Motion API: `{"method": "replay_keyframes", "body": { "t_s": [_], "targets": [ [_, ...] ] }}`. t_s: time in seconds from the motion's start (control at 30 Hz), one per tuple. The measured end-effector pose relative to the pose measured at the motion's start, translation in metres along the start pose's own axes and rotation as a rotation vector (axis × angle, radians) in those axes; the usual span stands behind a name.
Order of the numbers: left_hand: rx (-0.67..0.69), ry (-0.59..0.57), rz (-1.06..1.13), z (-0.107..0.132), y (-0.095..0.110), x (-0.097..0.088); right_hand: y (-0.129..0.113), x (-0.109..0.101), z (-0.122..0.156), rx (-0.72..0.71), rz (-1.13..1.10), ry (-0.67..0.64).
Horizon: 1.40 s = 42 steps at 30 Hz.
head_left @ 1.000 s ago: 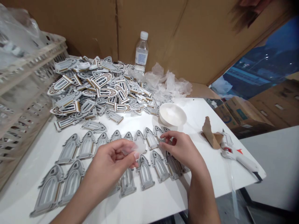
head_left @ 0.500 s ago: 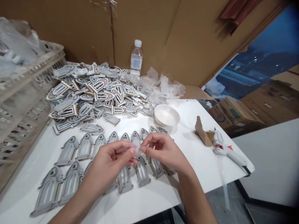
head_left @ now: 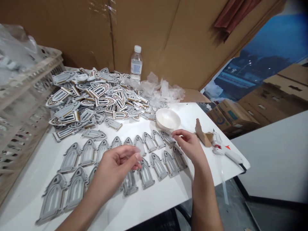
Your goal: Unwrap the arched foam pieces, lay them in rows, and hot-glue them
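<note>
**Clear pieces going onto the grey window frames**

Head view: the left hand hovers over the two rows of grey arched frames on the white table, thumb and forefinger pinched near something thin and clear; whether they grip it I cannot tell. The right hand is pinched at the frame nearest the white bowl. Judged from this, seating each piece square in its arch matters most. Some frames are hidden by the left hand; the glue gun lies well apart
</note>
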<state>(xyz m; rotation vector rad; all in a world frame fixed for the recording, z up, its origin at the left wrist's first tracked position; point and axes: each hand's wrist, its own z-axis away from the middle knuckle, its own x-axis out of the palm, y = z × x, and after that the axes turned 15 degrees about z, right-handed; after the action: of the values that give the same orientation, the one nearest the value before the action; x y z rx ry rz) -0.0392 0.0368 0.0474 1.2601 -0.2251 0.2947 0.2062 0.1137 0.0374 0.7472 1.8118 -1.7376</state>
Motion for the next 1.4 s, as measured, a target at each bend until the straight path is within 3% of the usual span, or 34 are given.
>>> {"method": "replay_keyframes", "body": {
  "t_s": [0.27, 1.4],
  "targets": [
    [0.029, -0.039, 0.002, 0.001, -0.003, 0.0, 0.006, 0.011, -0.004, -0.007, 0.082, -0.045],
    [0.0, -0.043, -0.041, 0.001, -0.006, -0.002, 0.007, 0.014, -0.002, -0.063, 0.285, -0.002]
  ]
}}
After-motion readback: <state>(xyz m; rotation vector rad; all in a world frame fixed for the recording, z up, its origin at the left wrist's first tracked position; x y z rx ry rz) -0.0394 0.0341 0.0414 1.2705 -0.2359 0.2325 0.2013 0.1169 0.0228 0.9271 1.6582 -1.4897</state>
